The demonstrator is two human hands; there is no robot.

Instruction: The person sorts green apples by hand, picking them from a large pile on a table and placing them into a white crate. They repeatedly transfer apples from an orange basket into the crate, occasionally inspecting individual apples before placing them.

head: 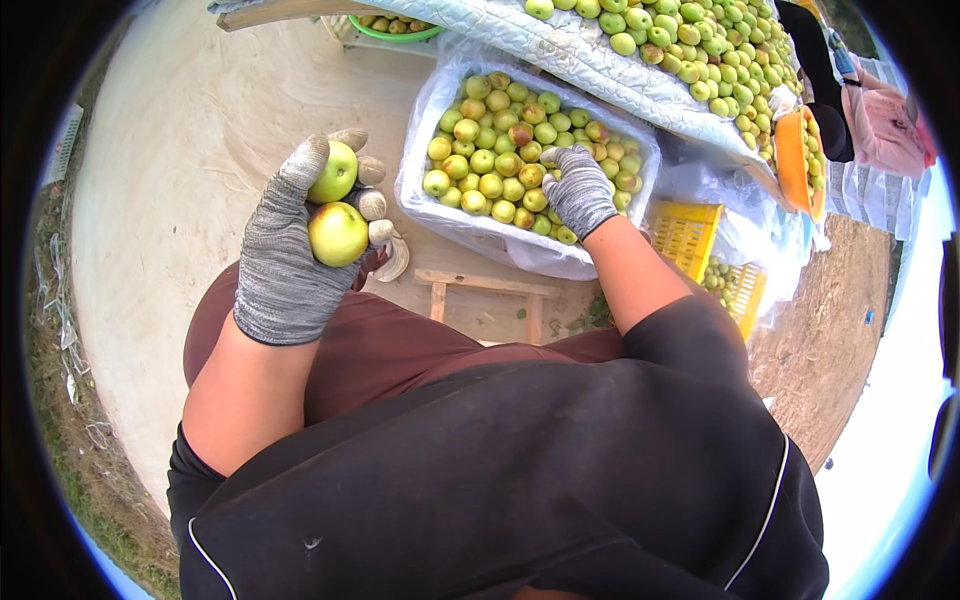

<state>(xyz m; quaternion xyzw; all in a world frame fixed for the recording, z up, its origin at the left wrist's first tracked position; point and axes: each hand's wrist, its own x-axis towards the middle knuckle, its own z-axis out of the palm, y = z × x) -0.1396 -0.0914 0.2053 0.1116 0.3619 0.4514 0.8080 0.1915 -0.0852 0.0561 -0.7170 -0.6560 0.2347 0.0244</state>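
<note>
My left hand [281,251], in a grey knit glove with pale fingertips, holds two round fruits, apple-like in shape. The upper fruit [333,172] is green; the lower fruit [339,234] is yellow-green with a brownish blush. Before me stands a crate [491,238] lined with clear plastic and white padding, filled with similar fruits [491,161], some brown-blotched. My right hand [583,191], gloved alike, reaches over the crate's right half, fingers curled down at the fruits. Whether it grips one is hidden.
A padded, quilted table [555,49] with heaped fruit slopes behind the crate. An orange basket [791,161] hangs at its right end, near a person in pink [889,120]. Yellow plastic crates [686,232] stand to the right. A low wooden stool [487,281] sits between my legs.
</note>
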